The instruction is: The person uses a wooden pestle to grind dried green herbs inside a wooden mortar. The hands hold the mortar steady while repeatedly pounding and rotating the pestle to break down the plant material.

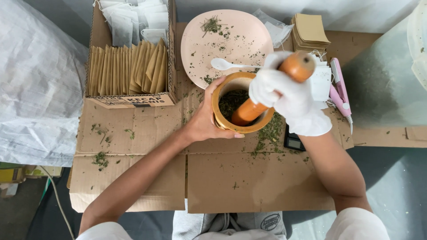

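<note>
A wooden mortar (222, 120) stands on flattened cardboard (249, 182), with dark green dried herbs inside. My bare left hand (205, 119) wraps around the mortar's left side. In a white glove, my right hand (289, 100) grips a wooden pestle (297, 66) whose lower end rests tilted inside the mortar. Crushed herb flakes lie scattered around the mortar's base.
A pink plate (235, 35) with herb crumbs and a white spoon (227, 65) lies behind the mortar. A cardboard box (129, 100) of brown sachets and white filter bags stands at left. Brown envelopes (310, 29), a pink tool (340, 91) and a small black scale (293, 142) are at right.
</note>
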